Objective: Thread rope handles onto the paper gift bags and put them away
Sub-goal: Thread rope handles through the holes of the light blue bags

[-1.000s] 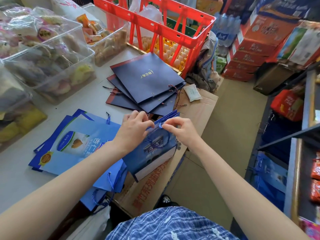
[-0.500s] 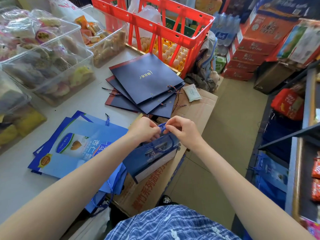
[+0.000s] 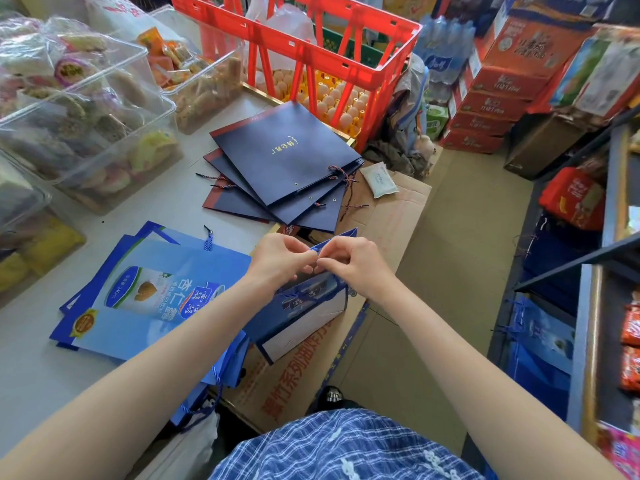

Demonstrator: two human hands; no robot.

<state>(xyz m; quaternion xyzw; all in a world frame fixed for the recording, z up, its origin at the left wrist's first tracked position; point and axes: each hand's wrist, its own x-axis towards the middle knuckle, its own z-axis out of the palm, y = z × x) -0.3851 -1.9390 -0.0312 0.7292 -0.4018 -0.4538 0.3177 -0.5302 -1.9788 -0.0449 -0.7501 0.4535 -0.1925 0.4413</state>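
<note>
Both hands, left hand [image 3: 280,259] and right hand [image 3: 349,263], are pinching the rope end [image 3: 316,250] at the blue bag [image 3: 304,306] rim, needing steady feeding through the hole.

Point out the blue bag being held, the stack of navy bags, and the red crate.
blue bag [image 3: 304,306]: head view, its printed front face.
stack of navy bags [image 3: 277,161]: head view, top bag's face.
red crate [image 3: 367,69]: head view, near rim.
</note>
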